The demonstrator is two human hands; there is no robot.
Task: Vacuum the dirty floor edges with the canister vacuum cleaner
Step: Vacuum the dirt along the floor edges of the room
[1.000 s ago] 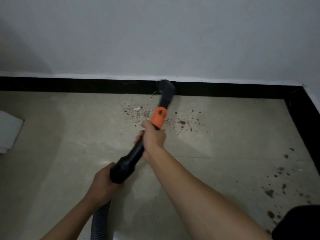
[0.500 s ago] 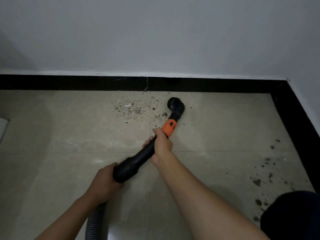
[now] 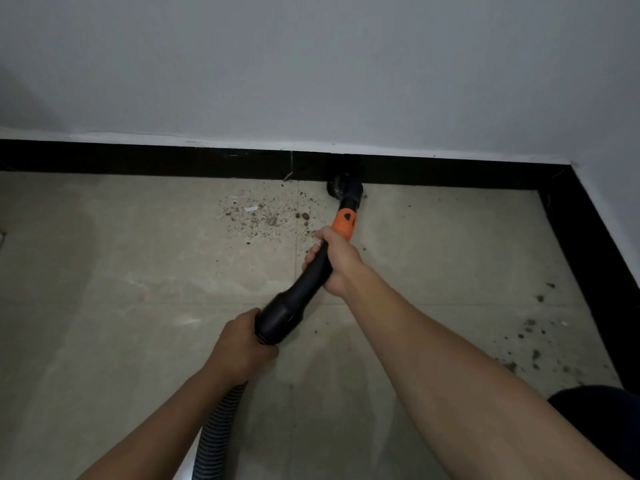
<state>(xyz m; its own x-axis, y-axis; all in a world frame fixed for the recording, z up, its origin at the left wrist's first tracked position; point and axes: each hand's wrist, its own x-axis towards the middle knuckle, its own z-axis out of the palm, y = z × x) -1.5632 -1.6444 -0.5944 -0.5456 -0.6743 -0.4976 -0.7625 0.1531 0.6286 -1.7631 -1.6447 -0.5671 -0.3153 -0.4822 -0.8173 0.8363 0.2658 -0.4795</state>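
Wand (image 3: 300, 293) is gripped by left hand (image 3: 239, 344) at rear, right hand (image 3: 341, 262) near nozzle (image 3: 345, 187).

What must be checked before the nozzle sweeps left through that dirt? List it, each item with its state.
1. Right hand grips the tube just below the orange collar: ok.
2. Left hand grips the tube's thick end, where the hose joins: ok.
3. Nozzle down at the foot of the baseboard: ok.
4. Dirt patch left of the nozzle cleared: not ok, crumbs lie scattered there.
5. Dirt by the right wall cleared: not ok.
6. Suction running: cannot tell.
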